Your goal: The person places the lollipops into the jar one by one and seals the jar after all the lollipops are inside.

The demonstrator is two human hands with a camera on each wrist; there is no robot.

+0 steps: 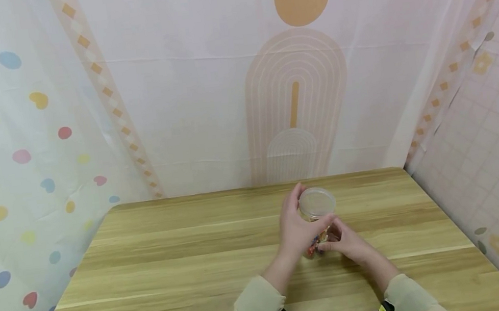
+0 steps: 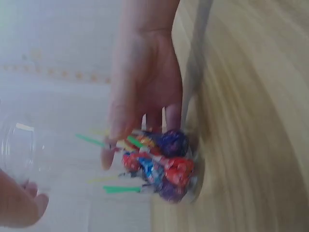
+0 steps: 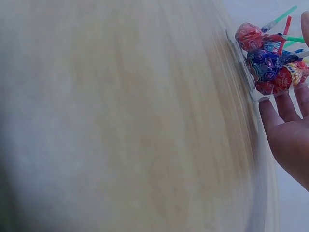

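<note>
A clear plastic jar point(image 1: 316, 203) with a clear lid stands on the wooden table point(image 1: 174, 266), right of centre. Wrapped lollipops point(image 2: 164, 164) in red, blue and purple with coloured sticks fill its bottom. My left hand point(image 1: 296, 229) grips the jar's upper part just under the lid. My right hand point(image 1: 344, 241) holds the lower part, its fingers point(image 2: 145, 96) curled round the wall by the lollipops point(image 3: 268, 63). In the right wrist view the jar's base point(image 3: 241, 63) touches the table and my right fingers point(image 3: 289, 130) lie beside it.
Patterned fabric backdrops point(image 1: 243, 100) close in the table at the back and on both sides. The table's far edge point(image 1: 258, 188) runs just behind the jar. Bare wood point(image 1: 149, 249) stretches to the left of my hands.
</note>
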